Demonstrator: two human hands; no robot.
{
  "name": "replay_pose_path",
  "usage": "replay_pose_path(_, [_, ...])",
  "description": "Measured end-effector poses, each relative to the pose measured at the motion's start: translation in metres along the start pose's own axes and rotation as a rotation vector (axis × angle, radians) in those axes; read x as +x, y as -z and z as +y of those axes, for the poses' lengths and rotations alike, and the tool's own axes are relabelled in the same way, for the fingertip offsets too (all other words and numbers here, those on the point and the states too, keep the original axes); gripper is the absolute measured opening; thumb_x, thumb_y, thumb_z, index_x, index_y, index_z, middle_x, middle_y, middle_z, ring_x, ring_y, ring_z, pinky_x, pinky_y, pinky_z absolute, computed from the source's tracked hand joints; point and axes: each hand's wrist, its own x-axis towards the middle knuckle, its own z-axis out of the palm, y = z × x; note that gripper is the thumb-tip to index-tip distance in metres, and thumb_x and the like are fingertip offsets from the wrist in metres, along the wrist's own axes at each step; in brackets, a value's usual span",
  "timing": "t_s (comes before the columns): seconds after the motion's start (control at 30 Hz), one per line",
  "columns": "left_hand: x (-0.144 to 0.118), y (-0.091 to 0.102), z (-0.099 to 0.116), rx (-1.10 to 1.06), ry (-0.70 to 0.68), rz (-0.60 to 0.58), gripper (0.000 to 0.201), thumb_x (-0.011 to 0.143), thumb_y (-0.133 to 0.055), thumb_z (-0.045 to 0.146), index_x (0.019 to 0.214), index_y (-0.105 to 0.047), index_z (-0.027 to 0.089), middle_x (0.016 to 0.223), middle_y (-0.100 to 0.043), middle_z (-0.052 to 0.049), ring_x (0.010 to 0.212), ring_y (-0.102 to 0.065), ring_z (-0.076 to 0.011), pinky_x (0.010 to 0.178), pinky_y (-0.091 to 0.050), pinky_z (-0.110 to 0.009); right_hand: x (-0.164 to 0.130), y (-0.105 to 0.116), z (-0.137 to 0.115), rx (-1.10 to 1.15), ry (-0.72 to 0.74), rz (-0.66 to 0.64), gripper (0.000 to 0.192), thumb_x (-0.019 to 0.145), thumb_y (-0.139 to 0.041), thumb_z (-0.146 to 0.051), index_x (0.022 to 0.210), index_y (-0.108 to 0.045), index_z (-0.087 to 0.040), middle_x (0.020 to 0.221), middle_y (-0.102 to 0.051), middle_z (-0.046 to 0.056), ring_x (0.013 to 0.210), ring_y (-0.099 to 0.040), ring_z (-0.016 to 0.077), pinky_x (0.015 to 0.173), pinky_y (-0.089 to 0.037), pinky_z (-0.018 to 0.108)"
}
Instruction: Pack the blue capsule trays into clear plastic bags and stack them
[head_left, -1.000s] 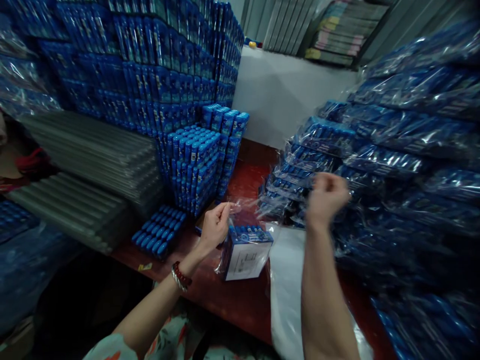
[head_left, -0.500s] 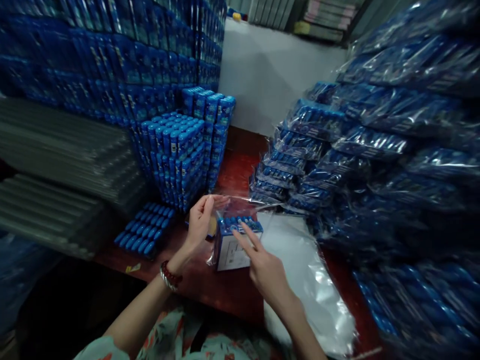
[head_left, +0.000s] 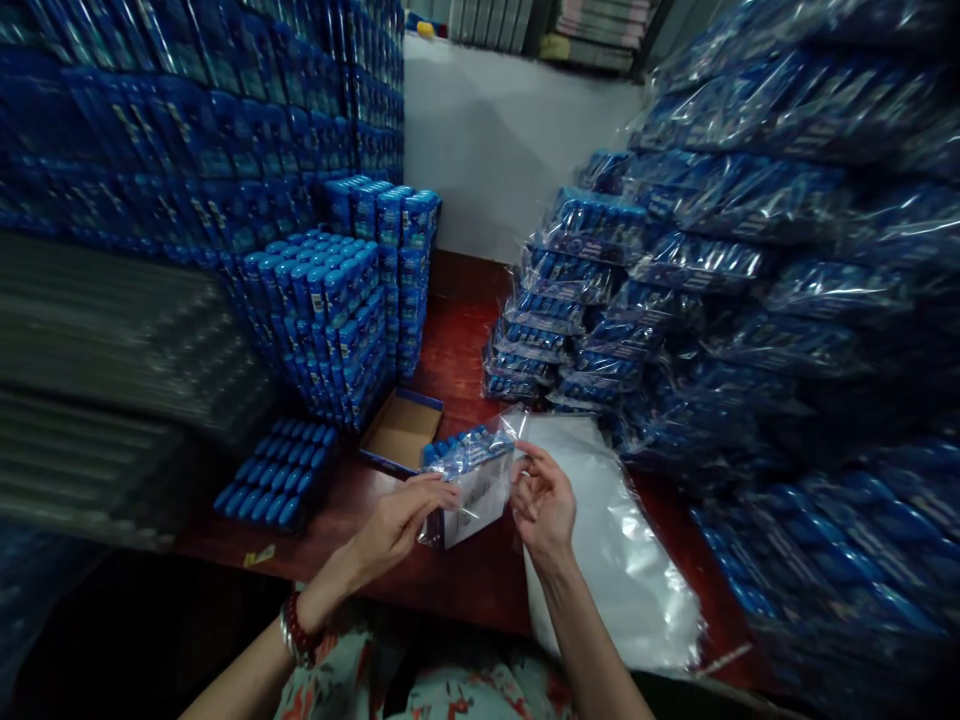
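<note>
A small white box filled with blue-capped items (head_left: 472, 480) sits inside a clear plastic bag on the red-brown table (head_left: 465, 570). My left hand (head_left: 397, 520) grips the box's left side through the bag. My right hand (head_left: 541, 500) pinches the bag's open edge at the box's right. The box is tilted toward me.
An open cardboard box lid (head_left: 401, 430) lies just behind the box. A pile of clear bags (head_left: 615, 560) lies to the right. Loose blue items (head_left: 274, 485) lie at the left, stacked blue packs (head_left: 330, 310) behind them. Bagged bundles (head_left: 675, 300) tower at the right.
My left hand dropped from the bag's top edge to the box's side. My right hand came down from the air to the bag's right edge. The box tipped toward me.
</note>
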Motion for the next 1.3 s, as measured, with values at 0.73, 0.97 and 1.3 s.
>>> replay_pose_path(0.73, [-0.023,0.033,-0.007,0.113,0.151,-0.092,0.026,0.09,-0.038,0.026,0.086,-0.062,0.02,0.089,-0.07,-0.007,0.101,-0.061,-0.0215,0.103,-0.038,-0.042,-0.013,0.02,0.042,-0.064,-0.089,0.039,0.035,0.072,-0.065,-0.049,0.07,-0.047,-0.02,0.055,-0.036,-0.01,0.038,-0.025,0.0021,0.036,-0.015,0.016])
replay_pose_path(0.97, [0.033,0.01,0.021,0.562,0.253,0.509,0.017,0.087,-0.047,0.025,0.096,-0.061,0.022,0.104,-0.067,-0.005,0.104,-0.056,-0.021,0.106,-0.028,-0.044,-0.013,0.027,0.042,-0.201,-0.068,-0.107,0.027,0.073,-0.064,-0.045,0.077,-0.052,-0.021,0.062,-0.043,-0.007,0.043,-0.029,0.0039,0.039,-0.021,0.018])
replay_pose_path(1.3, [0.073,-0.028,-0.047,0.583,0.391,-0.376,0.036,0.092,-0.039,0.037,0.123,-0.055,0.027,0.137,-0.05,-0.007,0.13,-0.038,-0.0297,0.107,-0.017,-0.059,-0.037,0.015,0.077,-0.131,-0.184,0.043,0.03,0.068,-0.064,-0.046,0.076,-0.051,-0.02,0.062,-0.044,-0.008,0.039,-0.026,0.0015,0.035,-0.017,0.016])
